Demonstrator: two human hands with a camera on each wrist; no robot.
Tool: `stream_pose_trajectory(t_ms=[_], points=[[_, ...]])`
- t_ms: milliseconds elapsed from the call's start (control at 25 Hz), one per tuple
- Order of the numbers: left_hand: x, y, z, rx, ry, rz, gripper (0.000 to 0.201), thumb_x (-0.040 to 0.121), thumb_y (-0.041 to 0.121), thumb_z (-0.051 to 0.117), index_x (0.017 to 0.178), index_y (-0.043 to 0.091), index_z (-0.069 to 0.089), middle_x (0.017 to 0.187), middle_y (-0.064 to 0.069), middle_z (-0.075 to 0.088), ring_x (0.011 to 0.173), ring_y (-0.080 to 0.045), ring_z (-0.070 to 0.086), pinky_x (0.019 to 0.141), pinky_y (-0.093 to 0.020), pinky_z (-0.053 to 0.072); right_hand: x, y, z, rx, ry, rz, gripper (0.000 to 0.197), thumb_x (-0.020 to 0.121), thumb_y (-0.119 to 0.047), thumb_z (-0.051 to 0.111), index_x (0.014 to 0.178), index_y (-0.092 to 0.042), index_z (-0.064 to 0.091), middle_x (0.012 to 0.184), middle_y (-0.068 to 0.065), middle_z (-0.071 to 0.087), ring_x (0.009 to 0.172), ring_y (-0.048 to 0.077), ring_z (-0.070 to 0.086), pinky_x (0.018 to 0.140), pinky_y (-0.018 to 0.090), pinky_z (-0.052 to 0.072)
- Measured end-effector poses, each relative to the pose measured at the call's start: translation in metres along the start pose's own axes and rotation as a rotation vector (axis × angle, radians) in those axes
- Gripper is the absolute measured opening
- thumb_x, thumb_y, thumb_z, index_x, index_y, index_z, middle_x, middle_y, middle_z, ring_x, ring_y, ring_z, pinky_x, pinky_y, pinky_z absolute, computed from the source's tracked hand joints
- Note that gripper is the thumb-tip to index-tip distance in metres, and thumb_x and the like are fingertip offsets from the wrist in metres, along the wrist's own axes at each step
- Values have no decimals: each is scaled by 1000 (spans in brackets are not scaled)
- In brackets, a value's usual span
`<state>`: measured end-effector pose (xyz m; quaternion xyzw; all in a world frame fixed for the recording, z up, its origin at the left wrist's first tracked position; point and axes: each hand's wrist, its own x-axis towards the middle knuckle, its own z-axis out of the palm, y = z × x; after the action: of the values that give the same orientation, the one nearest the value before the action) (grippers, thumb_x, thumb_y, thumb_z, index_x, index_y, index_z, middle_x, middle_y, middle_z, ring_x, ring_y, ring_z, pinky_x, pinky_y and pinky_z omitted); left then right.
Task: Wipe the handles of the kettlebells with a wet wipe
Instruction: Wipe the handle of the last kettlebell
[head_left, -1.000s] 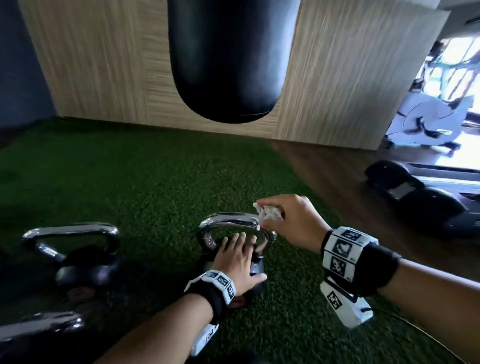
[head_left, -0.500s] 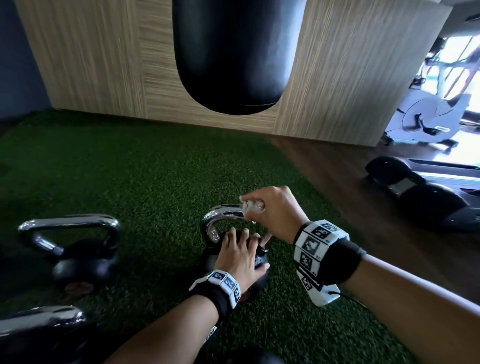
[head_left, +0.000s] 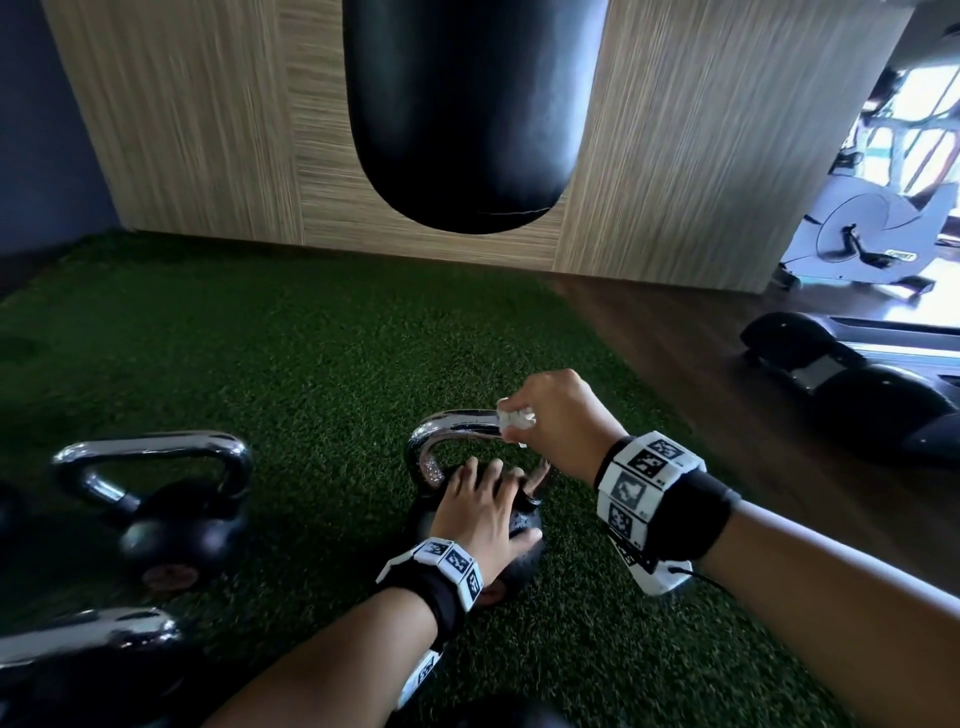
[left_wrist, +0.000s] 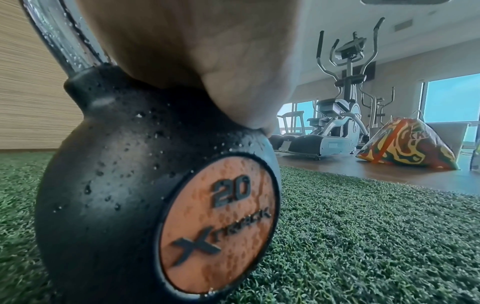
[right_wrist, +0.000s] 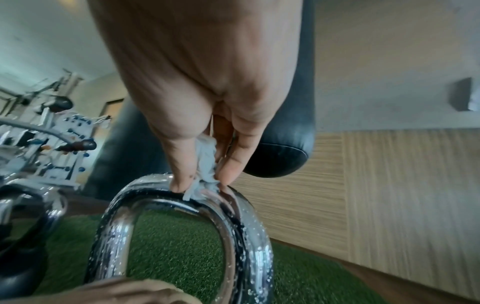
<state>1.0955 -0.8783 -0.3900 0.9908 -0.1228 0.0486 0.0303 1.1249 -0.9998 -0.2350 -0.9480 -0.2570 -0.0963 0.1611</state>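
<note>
A black kettlebell (left_wrist: 124, 185) marked 20 stands on the green turf, its chrome handle (head_left: 441, 431) beaded with droplets. My left hand (head_left: 483, 509) lies flat on top of the ball, fingers straight, below the handle. My right hand (head_left: 550, 421) pinches a crumpled white wet wipe (head_left: 516, 417) and presses it on the top bar of the handle (right_wrist: 166, 197). In the right wrist view the wipe (right_wrist: 205, 170) sits between thumb and fingers on the chrome.
Two more kettlebells stand to the left, one (head_left: 171, 499) beside me and one (head_left: 88, 654) at the near left corner. A black punching bag (head_left: 467, 114) hangs ahead before a wood-panel wall. Treadmill bases (head_left: 852, 374) and an exercise bike (head_left: 878, 234) stand at the right.
My right hand has slid the wipe leftward from the handle's right corner onto the top bar. The left hand has stayed flat on the ball.
</note>
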Motion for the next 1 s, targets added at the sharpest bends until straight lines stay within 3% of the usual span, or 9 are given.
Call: stream_pose_trajectory(t_ms=[120,200,280,440,520,600,760,880,1000], points=[[-1,0,0,-2,-5,3,85,94,71,35,157,21,9,167,-9,12,154,-36,9,124,-49,11,-4,11,-1,42,11,20,30,79,-25,83,109,-21,78,104,-1,75,84,8,65,69,5,38],[-2,0,-1,-9,-4,4,84,94,70,36,157,22,10,167,-8,12,154,-36,9,124,-49,11,-9,25,-8,77,6,62,32,76,-27,86,107,-20,79,101,0,77,71,-2,59,59,-3,37],[-2,0,-2,-14,0,1,84,94,70,38,157,21,11,167,-8,12,153,-36,9,124,-49,11,-9,34,-13,64,-32,64,33,74,-31,87,105,-20,79,99,-1,77,66,-9,53,55,0,38],[-3,2,-2,-5,-7,-6,84,94,69,38,157,21,11,166,-8,12,153,-36,9,124,-49,11,-3,36,-12,13,-68,25,33,74,-32,87,104,-21,80,99,-3,76,78,2,63,64,8,42],[-3,1,-2,-11,-17,-7,84,94,69,38,157,21,10,167,-8,12,153,-36,8,125,-49,10,-5,45,-11,71,-57,64,31,70,-30,90,99,-22,81,82,-13,74,63,-8,61,52,1,39],[-3,1,-2,-18,-20,-10,84,94,69,38,157,21,10,167,-8,11,154,-35,8,125,-49,10,-10,58,-10,133,-72,138,29,66,-30,92,93,-23,82,67,-22,65,56,-15,58,46,2,39],[-4,2,-2,-19,-2,-11,83,94,69,38,156,21,12,166,-7,13,153,-35,10,125,-49,11,-19,73,-3,236,-154,239,25,63,-26,94,86,-22,83,54,-18,68,49,-5,64,44,7,43],[-5,2,-2,-20,3,-12,82,93,69,39,156,22,13,166,-7,15,153,-34,11,124,-49,12,-18,77,1,273,-149,256,24,62,-22,95,82,-25,82,58,-15,71,51,0,68,45,9,46],[-4,3,-2,-22,10,-16,83,93,69,40,156,22,15,166,-6,16,153,-33,11,125,-48,11,-20,80,12,329,-237,323,21,63,-11,94,75,-19,79,59,-10,73,54,3,71,47,11,50]])
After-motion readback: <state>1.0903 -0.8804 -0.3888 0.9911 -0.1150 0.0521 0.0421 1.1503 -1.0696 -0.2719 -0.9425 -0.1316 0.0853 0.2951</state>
